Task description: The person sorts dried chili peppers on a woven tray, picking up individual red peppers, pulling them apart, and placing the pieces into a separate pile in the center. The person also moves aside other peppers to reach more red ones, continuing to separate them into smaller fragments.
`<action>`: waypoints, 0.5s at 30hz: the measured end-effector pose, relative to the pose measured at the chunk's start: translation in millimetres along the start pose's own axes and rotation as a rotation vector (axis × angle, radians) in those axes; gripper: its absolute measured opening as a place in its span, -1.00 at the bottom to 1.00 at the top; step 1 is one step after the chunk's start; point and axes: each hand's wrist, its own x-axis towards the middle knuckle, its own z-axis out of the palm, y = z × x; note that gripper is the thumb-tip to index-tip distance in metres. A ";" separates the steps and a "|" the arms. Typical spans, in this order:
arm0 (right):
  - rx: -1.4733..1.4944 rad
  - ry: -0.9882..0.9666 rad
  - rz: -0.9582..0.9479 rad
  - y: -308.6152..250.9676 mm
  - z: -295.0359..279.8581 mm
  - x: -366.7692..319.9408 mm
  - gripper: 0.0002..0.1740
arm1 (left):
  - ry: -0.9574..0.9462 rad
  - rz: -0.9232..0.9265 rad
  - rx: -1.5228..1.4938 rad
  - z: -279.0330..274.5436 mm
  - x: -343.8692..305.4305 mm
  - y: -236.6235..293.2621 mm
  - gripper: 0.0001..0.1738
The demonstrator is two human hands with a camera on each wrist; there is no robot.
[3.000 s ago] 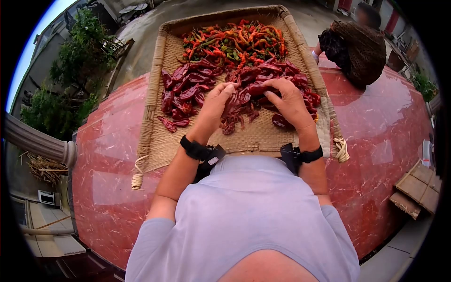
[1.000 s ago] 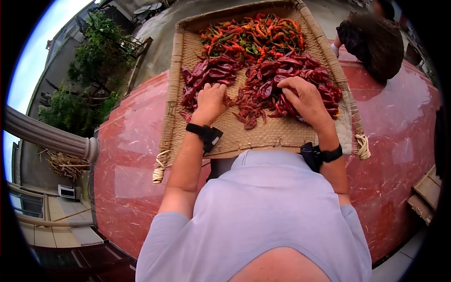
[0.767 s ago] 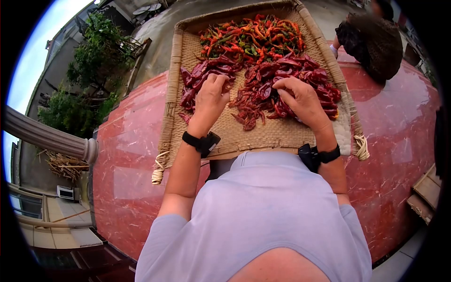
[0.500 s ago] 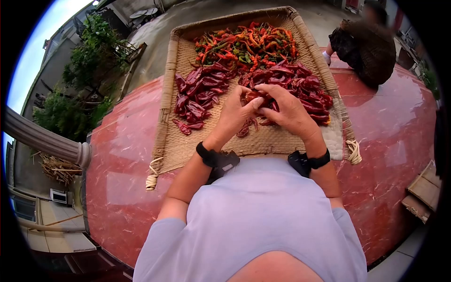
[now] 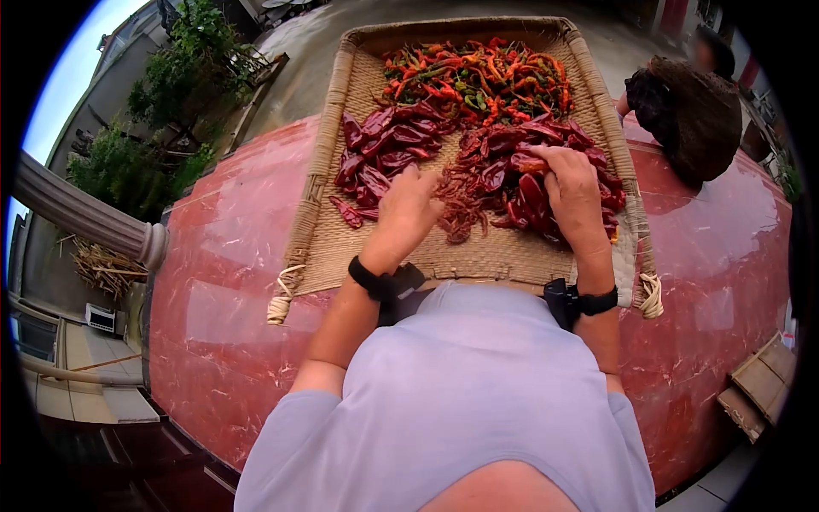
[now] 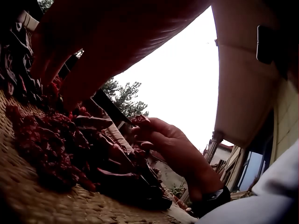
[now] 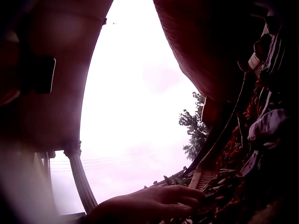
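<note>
A woven tray (image 5: pixel 316 230) bears dried red peppers in separate heaps. My right hand (image 5: pixel 576 192) is over the right heap of large dark-red peppers (image 5: pixel 533 200). In the left wrist view, that hand (image 6: pixel 170 147) pinches a red pepper (image 6: pixel 140 121) between thumb and fingers. My left hand (image 5: pixel 409 209) is low over the tray, between the left heap of dark-red peppers (image 5: pixel 401 145) and the middle pile of small shrivelled peppers (image 5: pixel 462 213). Its fingers reach down loosely in the left wrist view, with no pepper visible in them.
Orange, red and green thin chillies (image 5: pixel 478 81) fill the tray's far end. A seated person (image 5: pixel 691 115) is beyond its right side. Red polished tiles (image 5: pixel 230 333) surround the tray, with a stone column (image 5: pixel 94 209) at left and flattened cardboard (image 5: pixel 759 384) at right.
Half a second ago both hands met over the middle pile, fingers around a pepper. They have since parted, the left drawing back leftward and the right moving over the right heap.
</note>
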 end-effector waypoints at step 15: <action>0.022 -0.035 0.041 1.8 3.8 -2.4 -0.60 | -0.111 -0.285 0.330 -15.7 -36.4 -87.9 -0.70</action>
